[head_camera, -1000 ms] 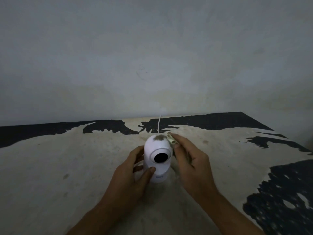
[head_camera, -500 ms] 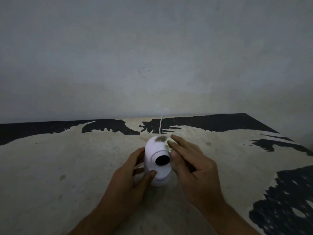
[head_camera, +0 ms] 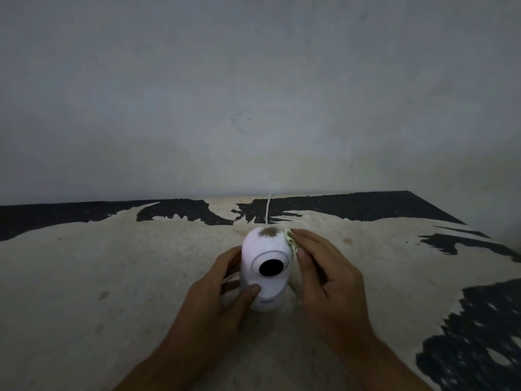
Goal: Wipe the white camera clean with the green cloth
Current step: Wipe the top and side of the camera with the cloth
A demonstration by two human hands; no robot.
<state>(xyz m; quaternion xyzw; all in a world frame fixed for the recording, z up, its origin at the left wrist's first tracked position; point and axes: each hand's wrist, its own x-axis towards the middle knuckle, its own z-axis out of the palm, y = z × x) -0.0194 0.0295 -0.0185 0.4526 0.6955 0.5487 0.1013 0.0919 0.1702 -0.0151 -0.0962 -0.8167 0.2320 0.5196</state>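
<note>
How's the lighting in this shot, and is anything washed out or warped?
Head view: dim overall, wall grey and murky; the white camera glows brightest, its shell nearly washed out; the green cloth under the right hand looks pale; the table far edge bows from wide-angle distortion.

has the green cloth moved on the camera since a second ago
Barely. The green cloth remains pressed to the white camera just right of its brown smudge.

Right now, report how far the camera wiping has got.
Done: the white camera's front looks clean. In hand: the left hand steadies its body while the right hand presses the green cloth against its upper right side. Left: the brown dirt patch on top.
</note>
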